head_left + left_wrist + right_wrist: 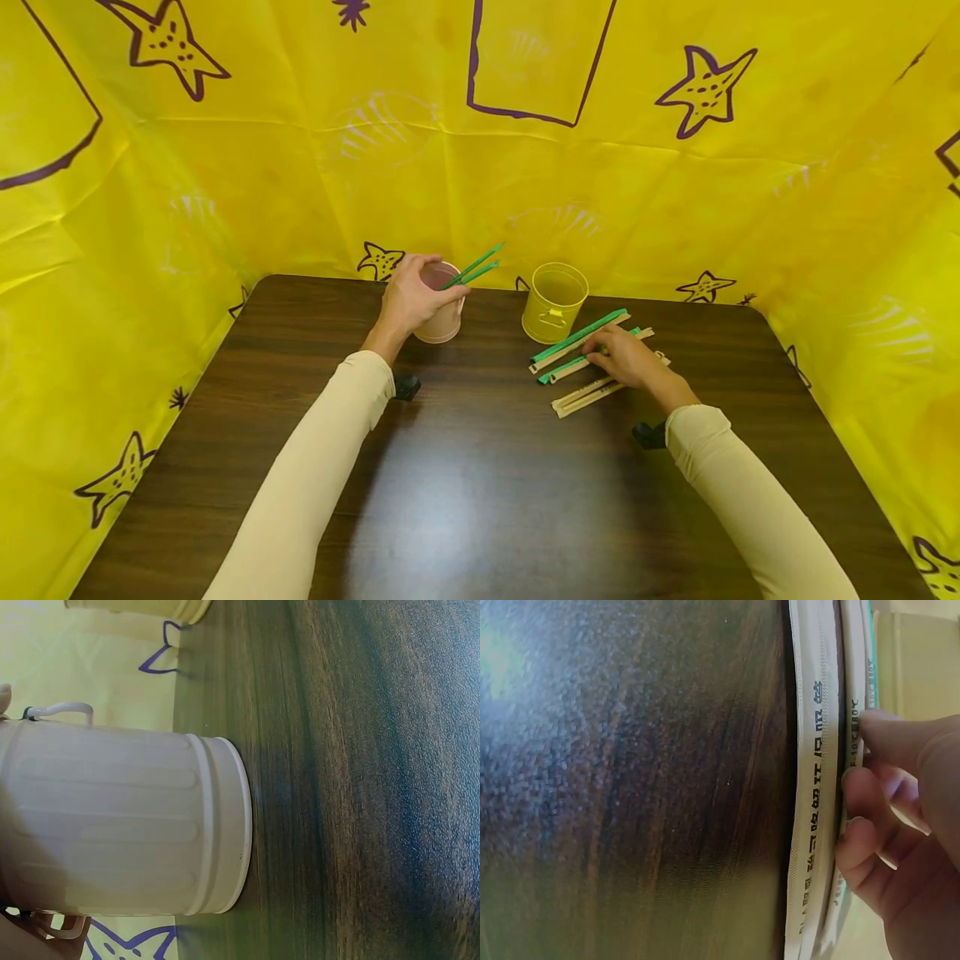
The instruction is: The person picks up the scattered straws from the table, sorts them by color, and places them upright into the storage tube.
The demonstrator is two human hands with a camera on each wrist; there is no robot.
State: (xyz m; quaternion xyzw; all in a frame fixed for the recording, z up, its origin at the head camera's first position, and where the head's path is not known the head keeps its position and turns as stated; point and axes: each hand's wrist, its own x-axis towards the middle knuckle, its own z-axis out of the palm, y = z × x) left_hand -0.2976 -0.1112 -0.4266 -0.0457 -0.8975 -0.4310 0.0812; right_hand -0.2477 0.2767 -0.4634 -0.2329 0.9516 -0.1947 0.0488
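My left hand (416, 296) grips the pale pink bucket (438, 330) by its rim, fingers and thumb on opposite sides. In the left wrist view the ribbed bucket (112, 817) stands on the table, with a small handle on each side. Two green straws (480, 262) lean out of it to the right. Over a group of paper-wrapped straws, my right hand (624, 357) pinches one between thumb and fingers; the right wrist view shows printed wrappers (815, 787) beside the fingertips. Some straws are green-sided (577, 338), others plain tan (592, 398).
A yellow bucket (543, 322) with a small side handle stands at the back, just left of the straws. The dark wood table (480, 467) meets a yellow patterned sheet (285, 183) along its back and sides. A black wrist mount (648, 435) sits under the right sleeve.
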